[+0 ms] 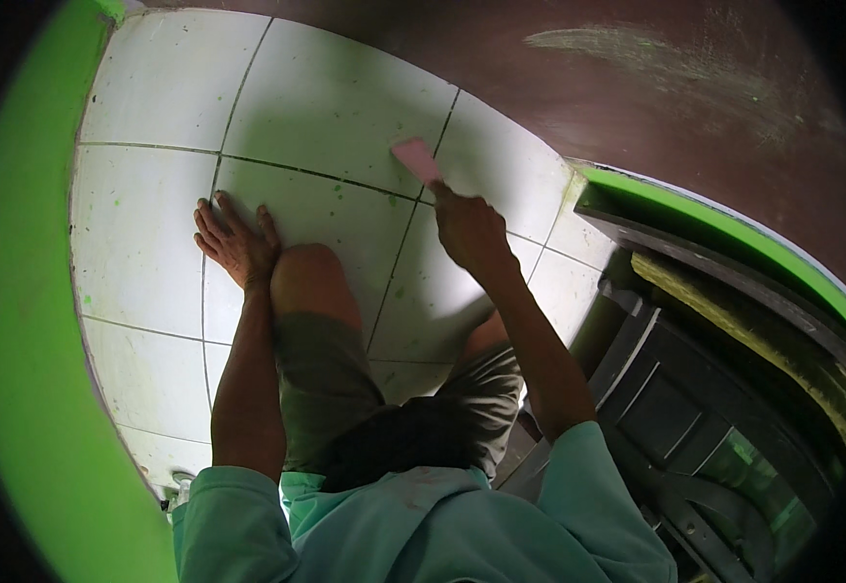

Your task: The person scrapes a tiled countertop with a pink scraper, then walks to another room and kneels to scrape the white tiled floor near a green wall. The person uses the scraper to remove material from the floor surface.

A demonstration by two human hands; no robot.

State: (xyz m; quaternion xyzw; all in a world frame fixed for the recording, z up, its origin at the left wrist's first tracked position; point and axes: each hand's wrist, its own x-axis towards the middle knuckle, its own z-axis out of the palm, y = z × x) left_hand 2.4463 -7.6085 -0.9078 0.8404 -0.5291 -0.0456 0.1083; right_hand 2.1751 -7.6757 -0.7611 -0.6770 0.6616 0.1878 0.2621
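My right hand is closed round the handle of a scraper with a flat, pinkish blade. The blade lies at or just over the white floor tiles, close to a dark grout line; whether it touches cannot be made out. My left hand rests flat on a tile beside my left knee, its fingers spread and holding nothing. Small green specks dot the tiles between my hands and around the grout lines.
A bright green wall runs along the left. Across the far side stands a dark brown surface with a pale scuffed patch. To the right are a dark panelled piece of furniture and a yellowish slab. A small clear object sits at lower left.
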